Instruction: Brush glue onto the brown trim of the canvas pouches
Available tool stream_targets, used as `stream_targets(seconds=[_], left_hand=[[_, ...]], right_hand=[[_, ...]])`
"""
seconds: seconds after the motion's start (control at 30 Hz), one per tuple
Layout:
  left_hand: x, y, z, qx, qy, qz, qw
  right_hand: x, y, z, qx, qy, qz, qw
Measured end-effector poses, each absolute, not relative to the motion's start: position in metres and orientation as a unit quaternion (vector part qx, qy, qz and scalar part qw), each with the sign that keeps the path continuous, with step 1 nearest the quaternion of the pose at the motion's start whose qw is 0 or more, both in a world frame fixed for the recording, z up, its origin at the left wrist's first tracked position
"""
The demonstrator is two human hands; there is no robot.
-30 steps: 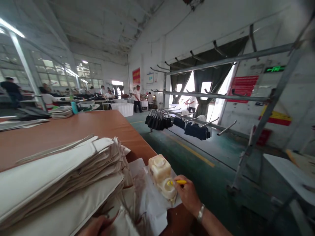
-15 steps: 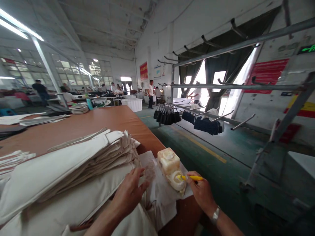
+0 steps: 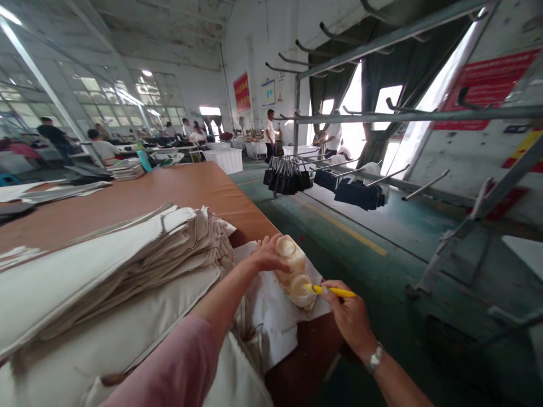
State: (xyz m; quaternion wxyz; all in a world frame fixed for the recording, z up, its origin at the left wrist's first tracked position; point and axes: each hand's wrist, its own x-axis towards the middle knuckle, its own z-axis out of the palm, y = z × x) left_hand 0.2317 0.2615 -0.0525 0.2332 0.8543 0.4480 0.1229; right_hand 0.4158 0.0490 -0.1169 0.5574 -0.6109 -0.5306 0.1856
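Observation:
My right hand is closed around a yellow-handled brush, seemingly a glue brush. The brush's tip is in the round opening of a cream-coloured plastic container, crusted with dried residue. My left hand grips the near left side of that container, thumb in front and fingers toward its back. White paper lies under the container at the table's corner. Left of my forearm is a stack of off-white fabric pieces, with more pale padded pieces beneath it.
The brown table stretches away, with grey and white sheets and a turquoise bottle farther back. A metal rack on the right carries black bags and dark blue bags. Several people work in the background.
My left hand has moved forward and right from beside the fabric stack onto the container. The brush stays in the container's opening in my right hand. The view has tilted down slightly.

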Motion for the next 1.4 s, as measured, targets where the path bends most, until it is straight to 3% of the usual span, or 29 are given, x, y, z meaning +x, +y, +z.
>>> stream_targets(seconds=[0.23, 0.53, 1.03, 1.27, 1.4], left_hand=[[0.235, 0.261, -0.055, 0.851, 0.440, 0.134, 0.253], [0.222, 0.254, -0.007, 0.854, 0.435, 0.174, 0.227], [0.199, 0.226, -0.028, 0.830, 0.450, 0.215, 0.247], [0.191, 0.225, -0.026, 0.830, 0.446, 0.214, 0.256], [0.184, 0.223, -0.030, 0.832, 0.441, 0.208, 0.266]], right_hand=[[0.424, 0.051, -0.120, -0.611, -0.511, 0.209, 0.567], [0.415, 0.052, -0.090, -0.573, -0.540, 0.208, 0.581], [0.383, 0.056, -0.064, -0.497, -0.774, 0.104, 0.377], [0.380, 0.043, -0.064, -0.504, -0.776, 0.124, 0.357], [0.400, 0.041, -0.085, -0.511, -0.729, 0.196, 0.411]])
